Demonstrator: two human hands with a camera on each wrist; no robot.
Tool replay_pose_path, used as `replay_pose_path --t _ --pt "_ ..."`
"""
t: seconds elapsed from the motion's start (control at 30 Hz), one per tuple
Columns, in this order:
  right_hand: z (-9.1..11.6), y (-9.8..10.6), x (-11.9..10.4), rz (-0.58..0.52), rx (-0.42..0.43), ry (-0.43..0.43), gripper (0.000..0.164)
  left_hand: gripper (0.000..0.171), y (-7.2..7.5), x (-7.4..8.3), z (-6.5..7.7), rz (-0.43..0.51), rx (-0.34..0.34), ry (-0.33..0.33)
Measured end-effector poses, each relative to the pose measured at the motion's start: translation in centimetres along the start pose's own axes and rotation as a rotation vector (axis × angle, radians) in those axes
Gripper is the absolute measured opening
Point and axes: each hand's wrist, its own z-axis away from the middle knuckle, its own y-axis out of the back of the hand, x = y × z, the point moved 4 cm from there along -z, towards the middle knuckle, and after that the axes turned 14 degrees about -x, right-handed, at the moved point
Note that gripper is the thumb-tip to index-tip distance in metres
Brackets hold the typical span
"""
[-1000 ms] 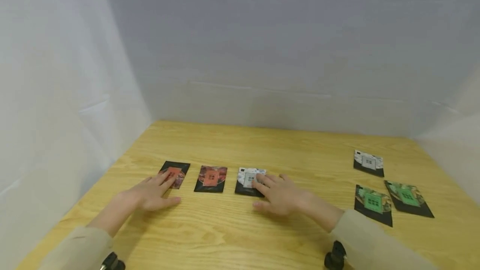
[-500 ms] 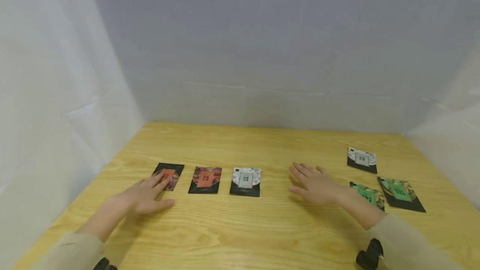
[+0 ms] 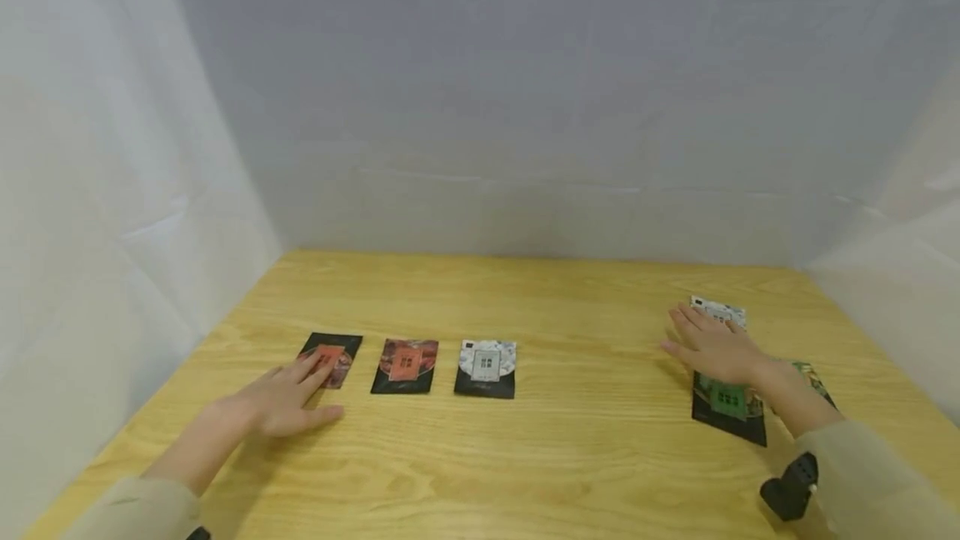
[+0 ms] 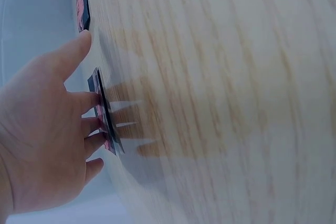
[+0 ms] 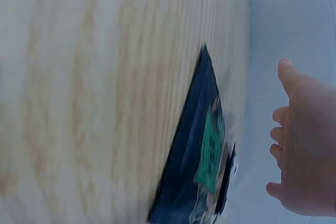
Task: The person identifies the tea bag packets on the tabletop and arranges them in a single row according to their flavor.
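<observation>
My left hand (image 3: 279, 400) lies flat with its fingertips on a red-labelled black packet (image 3: 347, 350) at the left end of a row. In the left wrist view the fingers of the left hand (image 4: 52, 124) are straight and touch that packet (image 4: 101, 109). My right hand (image 3: 716, 348), fingers extended and holding nothing, hovers over the packets at the right. It partly covers a white-labelled packet (image 3: 722, 308) and a green-labelled packet (image 3: 727, 407). In the right wrist view the right hand (image 5: 310, 140) is raised above the green-labelled packet (image 5: 210, 150).
A second red packet (image 3: 405, 365) and a white packet (image 3: 486, 368) lie in the row right of the left hand. Another green packet (image 3: 813, 377) is partly hidden behind the right forearm. White sheeting (image 3: 525, 107) surrounds the wooden table (image 3: 487, 465).
My right hand has left the white packet in the row and moved right, over the packets there. The left hand stays on the red packet. The head view has shifted slightly.
</observation>
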Motion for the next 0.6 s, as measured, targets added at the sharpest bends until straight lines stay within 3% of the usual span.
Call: replay_pose_path --t 0.2,0.6 --pt "0.1 0.1 2.4 -0.020 0.000 -0.070 0.080 0.085 0.0 0.1 0.1 0.004 0.001 0.003" --pt "0.2 -0.4 4.7 -0.117 -0.079 -0.179 0.085 0.085 -0.1 -0.3 -0.1 0.007 0.007 -0.001"
